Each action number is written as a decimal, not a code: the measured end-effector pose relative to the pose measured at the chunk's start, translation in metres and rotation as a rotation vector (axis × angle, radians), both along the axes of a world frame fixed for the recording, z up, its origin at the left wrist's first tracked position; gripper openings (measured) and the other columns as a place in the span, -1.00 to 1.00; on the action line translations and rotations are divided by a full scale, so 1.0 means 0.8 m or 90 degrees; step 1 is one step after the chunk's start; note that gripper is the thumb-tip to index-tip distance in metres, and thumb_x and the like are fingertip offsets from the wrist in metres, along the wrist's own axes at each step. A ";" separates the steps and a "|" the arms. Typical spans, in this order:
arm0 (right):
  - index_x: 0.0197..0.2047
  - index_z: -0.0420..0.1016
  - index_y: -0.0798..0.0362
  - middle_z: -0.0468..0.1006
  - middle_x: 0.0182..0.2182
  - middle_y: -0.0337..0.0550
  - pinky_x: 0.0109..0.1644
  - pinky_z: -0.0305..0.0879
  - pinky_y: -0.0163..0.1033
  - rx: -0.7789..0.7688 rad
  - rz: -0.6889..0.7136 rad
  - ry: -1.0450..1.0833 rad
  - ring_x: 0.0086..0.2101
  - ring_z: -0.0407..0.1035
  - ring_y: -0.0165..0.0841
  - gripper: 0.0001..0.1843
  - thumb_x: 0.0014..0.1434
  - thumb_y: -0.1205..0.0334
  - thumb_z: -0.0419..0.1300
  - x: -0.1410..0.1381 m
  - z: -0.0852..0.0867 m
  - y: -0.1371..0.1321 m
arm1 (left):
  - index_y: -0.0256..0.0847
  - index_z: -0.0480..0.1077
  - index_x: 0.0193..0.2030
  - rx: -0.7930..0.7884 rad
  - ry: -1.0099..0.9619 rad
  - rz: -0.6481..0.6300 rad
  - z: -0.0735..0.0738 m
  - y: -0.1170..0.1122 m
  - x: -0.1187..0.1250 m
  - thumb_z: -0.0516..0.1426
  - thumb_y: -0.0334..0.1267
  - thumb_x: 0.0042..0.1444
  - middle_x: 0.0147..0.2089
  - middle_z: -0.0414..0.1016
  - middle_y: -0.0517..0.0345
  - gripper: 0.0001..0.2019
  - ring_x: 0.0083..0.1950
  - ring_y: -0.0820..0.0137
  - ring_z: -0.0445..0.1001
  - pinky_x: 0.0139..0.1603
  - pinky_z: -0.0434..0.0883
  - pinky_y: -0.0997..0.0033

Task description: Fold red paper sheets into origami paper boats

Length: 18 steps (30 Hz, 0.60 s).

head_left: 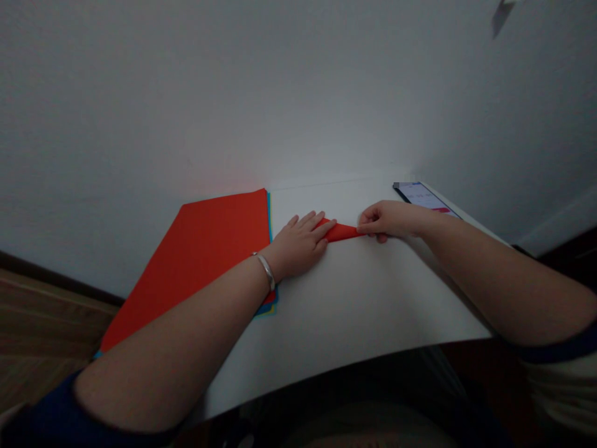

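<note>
A narrow folded piece of red paper [342, 233] lies on the white table between my two hands. My left hand [301, 244] rests flat over its left part, fingers stretched out and pressing it down, so that end is mostly hidden. The right tip of the paper is pinched between the thumb and fingers of my right hand [380, 221]. Just left of my left hand is a stack of coloured sheets with a large red sheet [219, 233] on top. Blue and yellow edges show from beneath it.
The white table [354, 305] stands against a pale wall [298, 93]. A phone [424, 196] with a lit screen lies at the table's back right, beyond my right forearm. Wooden furniture [46, 317] is at the far left. The table's front edge is close to my body.
</note>
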State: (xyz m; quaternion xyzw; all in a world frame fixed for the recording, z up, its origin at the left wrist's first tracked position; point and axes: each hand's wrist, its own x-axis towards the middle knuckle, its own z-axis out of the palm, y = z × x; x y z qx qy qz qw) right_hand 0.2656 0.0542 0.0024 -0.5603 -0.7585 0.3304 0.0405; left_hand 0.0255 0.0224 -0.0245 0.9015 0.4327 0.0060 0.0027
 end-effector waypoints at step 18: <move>-0.54 0.45 0.04 0.58 -0.55 -0.13 -0.53 0.21 -0.32 -0.100 -0.087 -0.008 -0.57 0.41 -0.40 -0.65 0.15 0.01 0.20 -0.010 0.005 -0.009 | -0.20 -0.02 0.47 -0.008 0.003 0.004 0.001 -0.002 0.002 -0.21 -0.17 0.39 0.52 -0.09 -0.12 -0.46 0.51 0.09 -0.09 0.44 -0.06 -0.08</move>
